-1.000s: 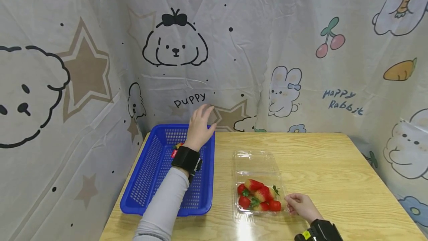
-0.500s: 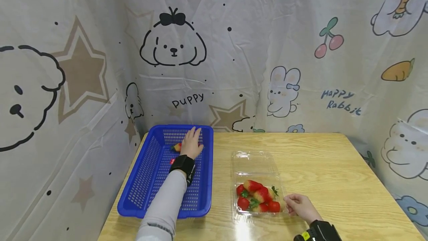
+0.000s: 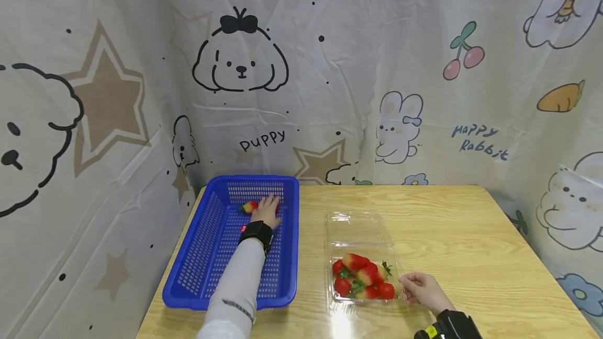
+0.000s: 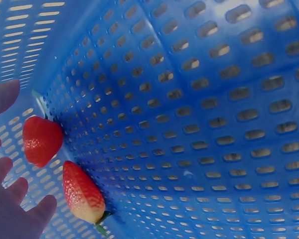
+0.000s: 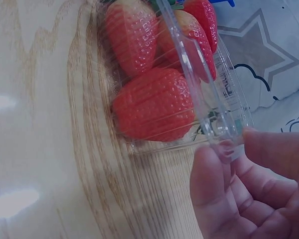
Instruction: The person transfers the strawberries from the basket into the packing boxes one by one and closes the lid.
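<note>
My left hand [image 3: 266, 211] is down inside the blue plastic basket [image 3: 293, 255], near its far end. In the left wrist view its fingers are spread beside two strawberries: a red one [image 4: 42, 141] and a red one with a pale end [image 4: 82, 193], both lying against the basket wall. Nothing sits in that hand. Further right, my right hand [image 3: 424, 289] pinches the edge of a clear plastic clamshell box [image 3: 360, 229] between thumb and finger. Several strawberries [image 3: 368, 274] lie heaped in the box's near half, and its lid is folded back flat.
Both containers stand on a wood-grain table [image 3: 452, 224], the basket at the left and the box right of it. A small red label [image 3: 243, 229] shows in the basket. A printed cloth curtain [image 3: 325, 77] hangs behind the table and along its sides.
My left hand has come down from above the basket's far end into it, near the strawberries. My right hand keeps its pinch on the box edge.
</note>
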{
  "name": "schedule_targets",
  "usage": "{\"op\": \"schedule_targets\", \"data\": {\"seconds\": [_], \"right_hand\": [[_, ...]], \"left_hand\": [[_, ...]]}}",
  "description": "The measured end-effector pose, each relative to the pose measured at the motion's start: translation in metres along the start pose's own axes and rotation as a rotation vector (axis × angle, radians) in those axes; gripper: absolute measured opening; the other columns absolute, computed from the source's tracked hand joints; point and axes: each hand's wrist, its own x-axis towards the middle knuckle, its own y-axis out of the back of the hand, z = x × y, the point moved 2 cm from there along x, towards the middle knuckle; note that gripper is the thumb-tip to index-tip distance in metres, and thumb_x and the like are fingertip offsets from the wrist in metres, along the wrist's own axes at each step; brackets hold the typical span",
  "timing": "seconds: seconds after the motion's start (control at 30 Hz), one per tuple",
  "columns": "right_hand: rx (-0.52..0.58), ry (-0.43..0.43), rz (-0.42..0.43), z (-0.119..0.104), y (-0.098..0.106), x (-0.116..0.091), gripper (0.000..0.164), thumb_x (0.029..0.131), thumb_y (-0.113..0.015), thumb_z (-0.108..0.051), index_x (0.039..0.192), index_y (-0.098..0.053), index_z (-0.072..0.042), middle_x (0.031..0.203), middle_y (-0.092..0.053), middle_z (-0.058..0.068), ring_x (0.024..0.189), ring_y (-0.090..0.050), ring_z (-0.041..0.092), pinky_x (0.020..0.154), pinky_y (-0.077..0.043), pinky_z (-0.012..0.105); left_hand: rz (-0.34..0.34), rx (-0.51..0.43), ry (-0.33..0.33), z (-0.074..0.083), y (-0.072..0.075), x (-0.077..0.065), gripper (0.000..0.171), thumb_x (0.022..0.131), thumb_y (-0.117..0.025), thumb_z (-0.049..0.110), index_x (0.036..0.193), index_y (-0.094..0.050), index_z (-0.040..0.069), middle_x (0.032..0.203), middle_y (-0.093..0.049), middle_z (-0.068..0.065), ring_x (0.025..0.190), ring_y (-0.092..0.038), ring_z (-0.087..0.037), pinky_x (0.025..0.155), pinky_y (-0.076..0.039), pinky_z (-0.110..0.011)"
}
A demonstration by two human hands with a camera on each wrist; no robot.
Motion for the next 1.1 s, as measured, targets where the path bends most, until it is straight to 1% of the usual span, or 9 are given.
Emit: {"op": "schedule_targets", "data": {"seconds": [0.1,0.3,0.53,0.6,0.7,0.83,0.9,1.0,1.1], "right_hand": [[0.002,0.002,-0.007,0.000,0.000,-0.001,0.025,0.092,-0.050,-0.010,0.100,-0.055,0.014,0.071,-0.056,0.007,0.064,-0.054,0.017,0.059,-0.051,0.032],[0.007,0.006,-0.025,0.000,0.000,-0.002,0.027,0.093,-0.051,-0.012,0.100,-0.054,0.014,0.071,-0.056,0.008,0.064,-0.054,0.017,0.059,-0.051,0.032],[0.007,0.000,-0.010,-0.001,0.001,-0.002,0.028,0.093,-0.050,-0.012,0.102,-0.054,0.014,0.071,-0.055,0.008,0.064,-0.054,0.018,0.059,-0.051,0.033],[0.009,0.001,-0.008,-0.001,0.000,-0.002,0.028,0.093,-0.050,-0.011,0.102,-0.054,0.014,0.071,-0.055,0.008,0.064,-0.054,0.018,0.059,-0.051,0.032],[0.010,0.007,-0.007,-0.001,0.000,-0.001,0.027,0.093,-0.050,-0.011,0.101,-0.054,0.015,0.070,-0.055,0.008,0.064,-0.054,0.017,0.058,-0.051,0.032],[0.011,0.012,-0.017,0.000,-0.001,-0.002,0.027,0.093,-0.050,-0.012,0.101,-0.054,0.014,0.070,-0.055,0.007,0.064,-0.054,0.016,0.058,-0.051,0.032],[0.008,0.018,-0.026,0.000,0.000,-0.002,0.028,0.093,-0.050,-0.012,0.101,-0.054,0.015,0.070,-0.055,0.007,0.064,-0.054,0.016,0.058,-0.051,0.031],[0.004,0.026,-0.037,0.000,0.000,-0.002,0.029,0.093,-0.050,-0.012,0.103,-0.053,0.015,0.070,-0.055,0.006,0.064,-0.054,0.016,0.058,-0.051,0.031],[0.004,0.028,-0.038,0.000,0.000,-0.001,0.028,0.093,-0.050,-0.012,0.102,-0.053,0.015,0.070,-0.055,0.006,0.063,-0.054,0.016,0.058,-0.051,0.032]], "left_hand": [[-0.006,0.008,-0.003,-0.001,-0.004,-0.001,0.065,0.078,-0.069,0.015,0.136,-0.041,0.005,0.143,-0.033,-0.018,0.131,-0.027,-0.039,0.094,-0.033,-0.059],[0.050,0.002,0.019,-0.005,-0.013,-0.004,0.060,0.073,-0.071,0.011,0.128,-0.048,0.003,0.132,-0.039,-0.021,0.119,-0.039,-0.042,0.087,-0.041,-0.056],[0.121,-0.114,0.033,-0.009,-0.023,0.002,0.051,0.067,-0.073,-0.001,0.114,-0.056,-0.002,0.120,-0.039,-0.024,0.100,-0.046,-0.046,0.071,-0.048,-0.054],[0.134,-0.122,0.031,-0.018,-0.034,0.008,0.048,0.069,-0.073,0.000,0.115,-0.057,-0.001,0.120,-0.041,-0.025,0.101,-0.047,-0.045,0.075,-0.048,-0.053],[0.198,-0.061,-0.004,-0.049,-0.079,0.038,0.047,0.068,-0.074,0.005,0.113,-0.058,0.002,0.116,-0.045,-0.024,0.097,-0.048,-0.044,0.077,-0.047,-0.050],[0.162,-0.035,-0.011,-0.078,-0.124,0.069,0.045,0.067,-0.077,0.010,0.109,-0.060,0.004,0.113,-0.049,-0.023,0.096,-0.050,-0.044,0.078,-0.046,-0.049],[0.193,-0.044,-0.061,-0.084,-0.132,0.075,0.037,0.064,-0.078,0.010,0.097,-0.063,0.004,0.100,-0.054,-0.021,0.086,-0.054,-0.042,0.071,-0.048,-0.045],[0.272,-0.051,-0.141,-0.076,-0.121,0.073,0.025,0.055,-0.078,0.010,0.072,-0.060,0.006,0.075,-0.053,-0.014,0.065,-0.054,-0.032,0.055,-0.045,-0.037],[0.223,-0.116,-0.091,-0.045,-0.071,0.049,0.022,0.052,-0.077,0.008,0.061,-0.056,0.008,0.067,-0.053,-0.010,0.059,-0.054,-0.028,0.052,-0.044,-0.037]]}}
